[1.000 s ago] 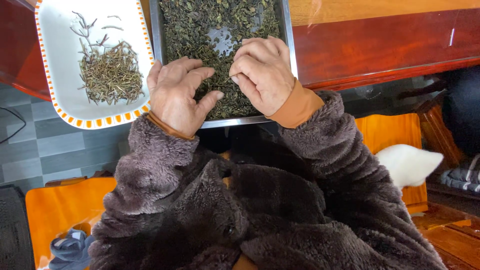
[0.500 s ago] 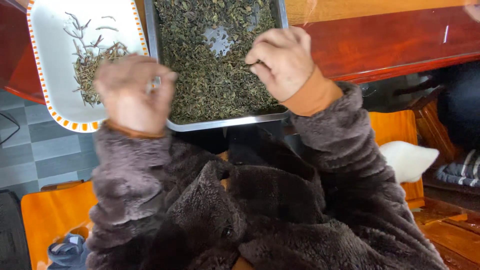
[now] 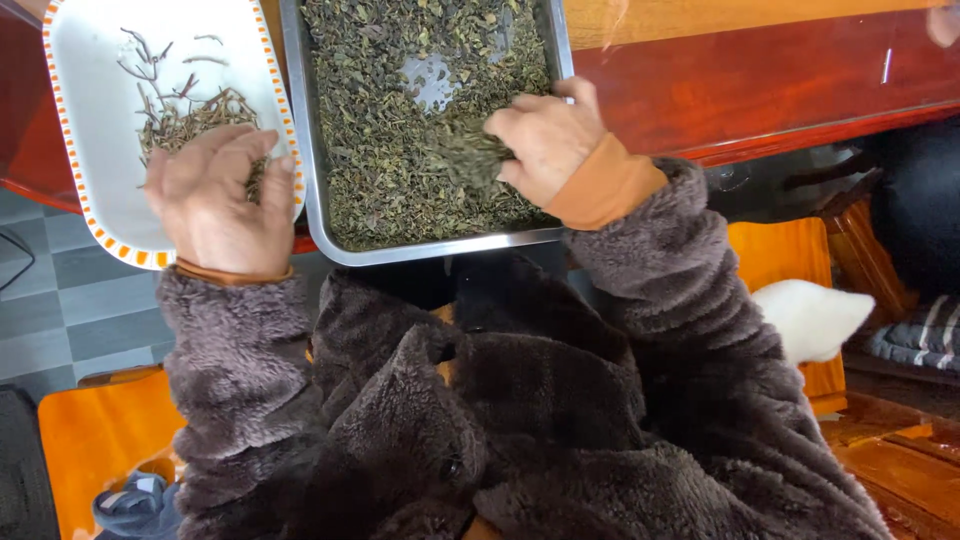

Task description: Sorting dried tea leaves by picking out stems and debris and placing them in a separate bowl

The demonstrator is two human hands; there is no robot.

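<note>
Tea leaves fill the steel tray on the red tabletop, w/ one bare patch of metal near the far end. Nearest me, left hand hangs over the near rim of the white dish — fingers curled, grip narrow; can't tell if it holds anything. Right hand sits inside the tray, grip closed on a clump of leaves. Farther off in the dish — a small pile of stems.
</note>
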